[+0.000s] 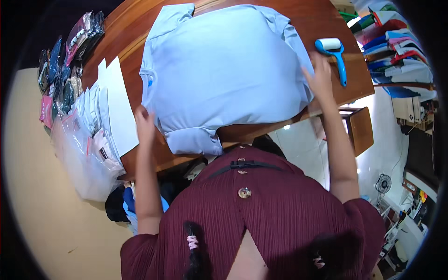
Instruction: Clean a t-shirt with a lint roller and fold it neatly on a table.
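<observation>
A light blue short-sleeved shirt (224,70) lies spread on the wooden table (332,17), its collar towards the left and one sleeve hanging near the front edge. My left hand (144,120) is beside the collar end, fingers slightly curled; whether it touches the fabric is unclear. Blurred by motion, my right hand (319,75) is at the shirt's right hem with thumb and fingers apart, and nothing shows in its grasp. Just beyond that hand lies a lint roller (338,57) with a blue handle and a white roll.
White card sheets (120,112) and folded light garments (91,108) lie at the table's left, beside a clear plastic bag (87,168). Bagged garments (80,38) are stacked farther left. Colourful folded clothes (399,52) are piled at right, above a wooden stool (360,131).
</observation>
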`<state>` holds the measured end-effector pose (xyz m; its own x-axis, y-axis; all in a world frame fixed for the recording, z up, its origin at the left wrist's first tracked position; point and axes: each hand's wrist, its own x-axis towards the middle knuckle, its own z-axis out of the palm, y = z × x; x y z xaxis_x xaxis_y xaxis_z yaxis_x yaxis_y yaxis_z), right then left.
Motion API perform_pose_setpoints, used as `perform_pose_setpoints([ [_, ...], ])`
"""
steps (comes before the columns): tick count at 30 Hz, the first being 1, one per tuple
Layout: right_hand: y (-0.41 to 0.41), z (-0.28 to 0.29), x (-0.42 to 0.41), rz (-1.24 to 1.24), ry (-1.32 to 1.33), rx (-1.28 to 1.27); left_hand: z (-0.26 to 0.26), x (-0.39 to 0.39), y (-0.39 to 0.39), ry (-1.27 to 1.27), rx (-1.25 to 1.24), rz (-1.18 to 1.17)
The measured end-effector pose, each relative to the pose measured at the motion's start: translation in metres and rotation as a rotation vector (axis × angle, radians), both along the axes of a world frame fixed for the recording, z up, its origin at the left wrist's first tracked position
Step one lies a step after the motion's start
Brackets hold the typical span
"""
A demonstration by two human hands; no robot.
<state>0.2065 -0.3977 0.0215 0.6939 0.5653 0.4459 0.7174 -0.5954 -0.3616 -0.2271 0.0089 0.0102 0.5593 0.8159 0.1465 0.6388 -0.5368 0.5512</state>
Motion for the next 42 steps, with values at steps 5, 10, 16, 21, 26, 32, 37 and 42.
perform_pose_setpoints([
  [5,-0.063,-0.019,-0.046,-0.310,0.240,-0.180,-0.016,-0.036,-0.118,0.283,-0.043,0.265],
  [10,-0.054,-0.035,-0.001,-0.038,0.282,-0.228,-0.017,-0.003,-0.105,0.279,-0.257,0.090],
  [16,-0.045,0.104,0.027,0.070,1.413,0.791,0.106,-0.006,-0.092,-1.083,-1.073,0.152],
  [21,-0.083,0.214,0.087,0.286,1.045,1.024,0.257,-0.009,-0.106,-1.260,-0.383,0.217],
  [26,0.014,0.182,0.210,0.239,1.058,0.686,0.205,0.052,0.025,-1.285,-0.967,-0.298],
  [32,0.115,0.238,0.225,0.182,0.728,1.052,0.277,0.145,0.033,-1.583,-0.568,0.054],
  [37,0.059,0.299,0.223,0.291,0.257,1.128,0.366,0.047,-0.015,-1.435,-0.694,-0.719],
  [42,0.013,0.249,0.173,0.109,0.569,1.036,0.318,0.065,-0.133,-1.455,-0.205,0.218],
])
